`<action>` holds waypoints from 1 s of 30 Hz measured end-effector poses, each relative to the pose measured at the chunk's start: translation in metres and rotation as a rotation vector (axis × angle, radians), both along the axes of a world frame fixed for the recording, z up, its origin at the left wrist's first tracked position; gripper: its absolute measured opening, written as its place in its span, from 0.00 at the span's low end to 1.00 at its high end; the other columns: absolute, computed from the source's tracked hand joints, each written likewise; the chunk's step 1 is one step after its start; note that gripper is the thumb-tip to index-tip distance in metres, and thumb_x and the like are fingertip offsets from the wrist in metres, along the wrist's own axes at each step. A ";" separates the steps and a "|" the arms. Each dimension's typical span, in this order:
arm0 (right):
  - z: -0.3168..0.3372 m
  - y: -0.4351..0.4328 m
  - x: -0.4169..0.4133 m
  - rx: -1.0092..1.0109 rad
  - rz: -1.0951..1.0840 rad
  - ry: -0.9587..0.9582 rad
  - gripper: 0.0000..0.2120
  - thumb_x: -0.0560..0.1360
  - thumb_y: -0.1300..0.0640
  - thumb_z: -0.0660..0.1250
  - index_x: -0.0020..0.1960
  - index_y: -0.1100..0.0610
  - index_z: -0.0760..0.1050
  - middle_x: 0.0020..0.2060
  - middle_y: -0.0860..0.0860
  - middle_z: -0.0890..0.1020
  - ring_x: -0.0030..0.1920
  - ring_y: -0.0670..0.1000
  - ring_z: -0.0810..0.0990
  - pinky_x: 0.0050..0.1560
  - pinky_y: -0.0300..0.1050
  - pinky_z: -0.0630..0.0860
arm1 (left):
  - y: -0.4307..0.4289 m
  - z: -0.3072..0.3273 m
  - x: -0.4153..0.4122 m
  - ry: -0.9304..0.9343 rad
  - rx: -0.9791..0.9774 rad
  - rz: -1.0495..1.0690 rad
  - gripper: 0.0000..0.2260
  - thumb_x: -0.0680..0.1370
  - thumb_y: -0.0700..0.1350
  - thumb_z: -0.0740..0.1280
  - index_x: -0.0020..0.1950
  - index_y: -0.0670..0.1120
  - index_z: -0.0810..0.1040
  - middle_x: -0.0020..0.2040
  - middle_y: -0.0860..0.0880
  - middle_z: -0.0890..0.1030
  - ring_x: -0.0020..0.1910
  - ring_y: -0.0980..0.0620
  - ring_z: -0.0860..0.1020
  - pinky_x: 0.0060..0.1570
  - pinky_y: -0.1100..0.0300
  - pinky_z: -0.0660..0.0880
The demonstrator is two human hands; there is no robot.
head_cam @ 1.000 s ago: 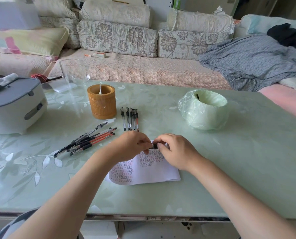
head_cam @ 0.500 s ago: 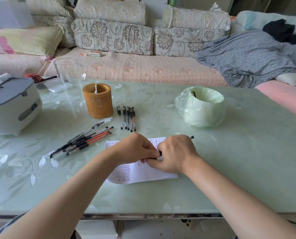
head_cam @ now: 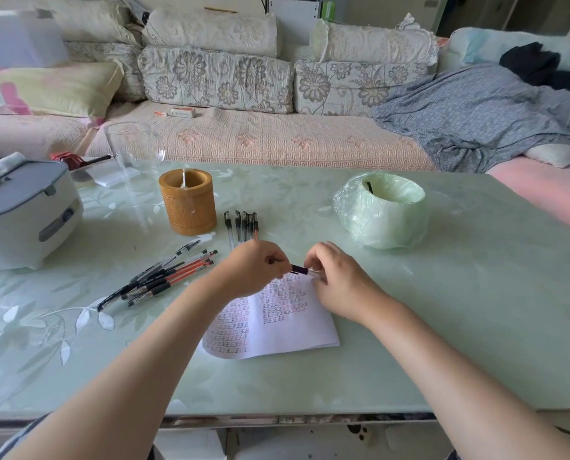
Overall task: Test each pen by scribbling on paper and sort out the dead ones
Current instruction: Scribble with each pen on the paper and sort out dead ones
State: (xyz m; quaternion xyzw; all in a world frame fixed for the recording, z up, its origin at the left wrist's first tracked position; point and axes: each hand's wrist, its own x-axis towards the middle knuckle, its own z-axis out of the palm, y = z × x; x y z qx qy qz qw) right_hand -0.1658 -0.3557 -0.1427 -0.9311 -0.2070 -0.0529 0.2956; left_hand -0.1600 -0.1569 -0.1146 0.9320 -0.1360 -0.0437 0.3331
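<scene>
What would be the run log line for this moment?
left hand: grips pen | right hand: pinches same pen | pen: over far edge of paper

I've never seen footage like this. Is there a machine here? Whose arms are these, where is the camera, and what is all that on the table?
There is no machine: these are a person's bare arms, filmed by one camera worn on the head, looking forward and down. The left hand and the right hand both hold one pen over the far edge of a scribbled sheet of paper. On the green table lie a loose pile of pens, a neat row of pens, a brown pen pot, a small bin lined with a green bag and a white appliance.
</scene>
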 end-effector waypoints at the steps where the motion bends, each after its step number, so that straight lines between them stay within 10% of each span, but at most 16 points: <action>1: 0.000 -0.003 0.001 0.035 -0.012 -0.035 0.12 0.72 0.65 0.68 0.48 0.50 0.71 0.45 0.45 0.74 0.44 0.46 0.75 0.44 0.35 0.69 | 0.000 0.002 0.001 -0.010 -0.015 0.006 0.05 0.77 0.47 0.69 0.44 0.49 0.82 0.37 0.51 0.82 0.36 0.46 0.80 0.36 0.53 0.77; 10: 0.006 -0.029 -0.009 0.290 -0.156 0.160 0.11 0.70 0.63 0.73 0.38 0.47 0.78 0.32 0.49 0.83 0.32 0.46 0.80 0.36 0.37 0.75 | -0.024 0.007 0.004 -0.061 -0.023 -0.033 0.02 0.75 0.47 0.72 0.43 0.51 0.83 0.35 0.51 0.83 0.35 0.47 0.80 0.33 0.56 0.74; 21: 0.013 -0.054 -0.007 0.166 -0.105 -0.081 0.05 0.81 0.55 0.61 0.54 0.53 0.74 0.48 0.47 0.78 0.46 0.46 0.74 0.45 0.40 0.67 | -0.077 0.009 0.007 -0.028 -0.362 -0.002 0.11 0.78 0.51 0.68 0.57 0.49 0.73 0.42 0.49 0.84 0.37 0.53 0.79 0.39 0.59 0.75; 30: 0.070 -0.067 0.043 0.318 -0.300 -0.263 0.09 0.72 0.60 0.73 0.52 0.54 0.83 0.42 0.50 0.83 0.41 0.50 0.79 0.45 0.38 0.72 | -0.049 -0.028 0.035 0.029 0.267 -0.075 0.26 0.65 0.63 0.75 0.60 0.59 0.75 0.54 0.52 0.71 0.59 0.51 0.65 0.60 0.54 0.69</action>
